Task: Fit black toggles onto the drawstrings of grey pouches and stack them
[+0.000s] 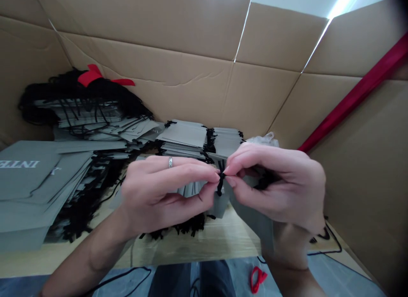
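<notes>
A black cord [219,188] with a knot in it is pinched between my two hands at the centre of the view. My left hand [172,186], with a ring on one finger, grips it between thumb and fingertips from the left. From the right, my right hand [277,182] pinches the cord with thumb and forefinger, the fingertips of both hands almost touching. A flat grey paper piece [248,216] hangs under my right hand; whether the cord runs through it is hidden.
Stacks of grey paper pieces [183,133] with black cord ends stand behind my hands. Larger printed grey sheets [25,182] lie at left. A heap of black cords [38,95] with a red strip sits back left. Cardboard walls [175,58] enclose the table. A red loop [257,279] lies below.
</notes>
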A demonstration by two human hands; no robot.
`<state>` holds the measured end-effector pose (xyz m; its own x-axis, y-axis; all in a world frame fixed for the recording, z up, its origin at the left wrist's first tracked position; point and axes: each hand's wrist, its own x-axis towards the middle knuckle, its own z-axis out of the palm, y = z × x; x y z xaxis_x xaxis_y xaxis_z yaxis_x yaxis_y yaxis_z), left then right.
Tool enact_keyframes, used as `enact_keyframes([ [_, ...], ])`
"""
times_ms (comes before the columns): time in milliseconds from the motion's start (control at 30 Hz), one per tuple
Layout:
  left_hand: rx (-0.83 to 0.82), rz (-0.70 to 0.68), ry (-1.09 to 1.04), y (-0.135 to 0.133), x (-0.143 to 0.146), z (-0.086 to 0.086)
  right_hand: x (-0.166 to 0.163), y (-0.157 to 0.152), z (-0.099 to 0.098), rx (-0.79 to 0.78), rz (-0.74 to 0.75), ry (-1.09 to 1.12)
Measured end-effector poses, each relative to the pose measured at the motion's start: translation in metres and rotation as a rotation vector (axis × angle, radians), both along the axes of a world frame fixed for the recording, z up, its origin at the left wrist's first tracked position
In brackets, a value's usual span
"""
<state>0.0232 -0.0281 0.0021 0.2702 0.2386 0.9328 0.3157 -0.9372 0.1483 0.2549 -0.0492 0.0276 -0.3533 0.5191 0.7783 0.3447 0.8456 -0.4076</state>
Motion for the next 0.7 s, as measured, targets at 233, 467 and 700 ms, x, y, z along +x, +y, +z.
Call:
enact_keyframes([
  [233,-0.173,-0.24,-0.14,0.013,0.004,-0.004,-0.006,0.0,0.002,-0.145,-0.017,0.064],
  [467,-0.015,0.008,-0.018,0.01,0.001,-0.003,-0.007,-0.002,0.001,-0.08,-0.134,0.024],
  [700,0.199,0.215,0.158,-0.008,-0.003,-0.013,-0.014,-0.007,-0.005,0.131,-0.262,-0.059],
])
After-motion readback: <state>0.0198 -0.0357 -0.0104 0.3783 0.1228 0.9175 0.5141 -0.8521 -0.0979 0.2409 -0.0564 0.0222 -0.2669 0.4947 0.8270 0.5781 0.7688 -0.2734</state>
